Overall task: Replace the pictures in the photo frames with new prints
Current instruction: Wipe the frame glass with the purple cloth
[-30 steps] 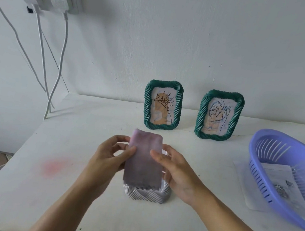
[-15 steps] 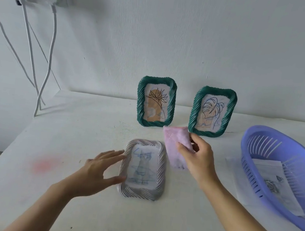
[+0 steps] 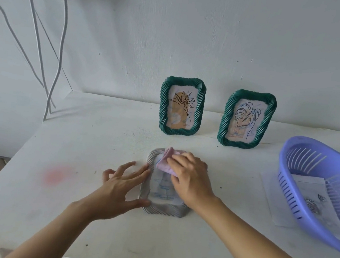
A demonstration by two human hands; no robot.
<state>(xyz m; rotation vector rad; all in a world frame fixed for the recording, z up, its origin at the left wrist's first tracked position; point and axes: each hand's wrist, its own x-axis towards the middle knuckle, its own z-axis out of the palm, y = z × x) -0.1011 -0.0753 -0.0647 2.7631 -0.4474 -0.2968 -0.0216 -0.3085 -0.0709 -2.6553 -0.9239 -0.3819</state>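
Observation:
A white rope-edged photo frame (image 3: 146, 192) lies flat on the white table (image 3: 99, 141), face up, with a faint blue drawing behind its glass. My left hand (image 3: 121, 185) rests on the frame's left rim with straight, spread fingers. My right hand (image 3: 190, 178) presses a folded pink cloth (image 3: 166, 160) onto the upper part of the glass. Two green rope-edged frames stand against the wall: the left green frame (image 3: 181, 106) shows a flower print, the right green frame (image 3: 247, 119) shows a leaf print.
A purple slotted basket (image 3: 302, 158) with paper prints (image 3: 311, 189) inside sits at the right, partly over a white sheet (image 3: 272, 197). White cables (image 3: 54, 67) hang from a wall socket at the left. A pink stain (image 3: 56, 176) marks the table.
My right hand brought the pink cloth from beside the white frame onto its glass. My left hand moved onto the frame's left rim.

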